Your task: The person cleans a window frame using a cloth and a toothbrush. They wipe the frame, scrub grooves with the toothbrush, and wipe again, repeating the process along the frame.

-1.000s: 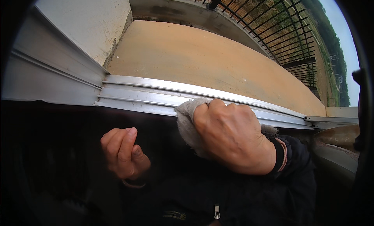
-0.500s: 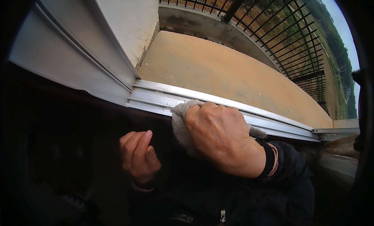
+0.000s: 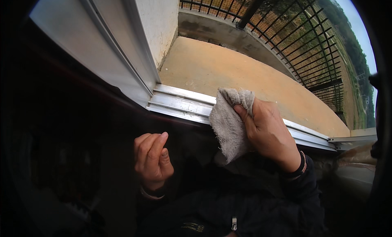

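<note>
A grey terry cleaning rag (image 3: 232,124) hangs from my right hand (image 3: 272,129), its top edge pinched between thumb and fingers. The hand is closed and raised over the silver sliding track (image 3: 179,104), hiding part of it; whether the rag touches the metal I cannot tell. Long parallel grooves run along the track, with small specks of dirt toward its left end. My left hand (image 3: 153,160) hovers nearer to me, left of the rag. Its fingers are curled and close together, and nothing shows in them.
A white metal frame panel (image 3: 102,41) rises at the track's left end. Beyond the track lies a tan concrete floor (image 3: 220,67), bounded by a low wall (image 3: 204,28) and black railing (image 3: 310,53). Plastic sheeting (image 3: 357,167) sits at the right.
My right hand has lifted the rag from the track and turned it, so more of the cloth shows. The left hand keeps its curled shape. The whole view has shifted slightly.
</note>
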`<state>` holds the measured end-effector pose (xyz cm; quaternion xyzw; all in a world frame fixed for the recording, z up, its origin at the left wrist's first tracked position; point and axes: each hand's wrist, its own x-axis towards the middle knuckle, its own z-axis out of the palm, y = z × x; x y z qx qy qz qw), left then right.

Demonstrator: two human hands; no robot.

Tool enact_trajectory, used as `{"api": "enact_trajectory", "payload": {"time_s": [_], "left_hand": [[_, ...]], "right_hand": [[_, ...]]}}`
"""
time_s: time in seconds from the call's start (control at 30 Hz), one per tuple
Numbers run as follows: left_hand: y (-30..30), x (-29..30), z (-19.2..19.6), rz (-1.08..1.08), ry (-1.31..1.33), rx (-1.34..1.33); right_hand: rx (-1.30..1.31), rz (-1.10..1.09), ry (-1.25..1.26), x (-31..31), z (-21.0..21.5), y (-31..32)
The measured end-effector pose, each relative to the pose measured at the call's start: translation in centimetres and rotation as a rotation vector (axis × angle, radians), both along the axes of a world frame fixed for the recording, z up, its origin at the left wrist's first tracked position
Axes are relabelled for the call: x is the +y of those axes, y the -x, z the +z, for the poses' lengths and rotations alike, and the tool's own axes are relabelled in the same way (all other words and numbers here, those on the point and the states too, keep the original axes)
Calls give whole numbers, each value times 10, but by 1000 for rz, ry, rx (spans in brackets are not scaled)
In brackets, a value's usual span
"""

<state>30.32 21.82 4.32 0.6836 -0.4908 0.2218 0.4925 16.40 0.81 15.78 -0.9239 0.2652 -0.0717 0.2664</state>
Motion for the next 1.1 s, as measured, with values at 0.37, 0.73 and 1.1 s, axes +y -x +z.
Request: {"api": "enact_trajectory", "payload": {"time_s": [0.37, 0.73, 1.1], "left_hand": [[1, -13, 9, -149, -15, 46], [85, -73, 28, -606, -16, 553], [82, -72, 53, -472, 499, 965]], "right_hand": [[-298, -141, -132, -10, 1, 34], [-362, 266, -124, -4, -3, 59], [-20, 327, -93, -16, 3, 95]]}}
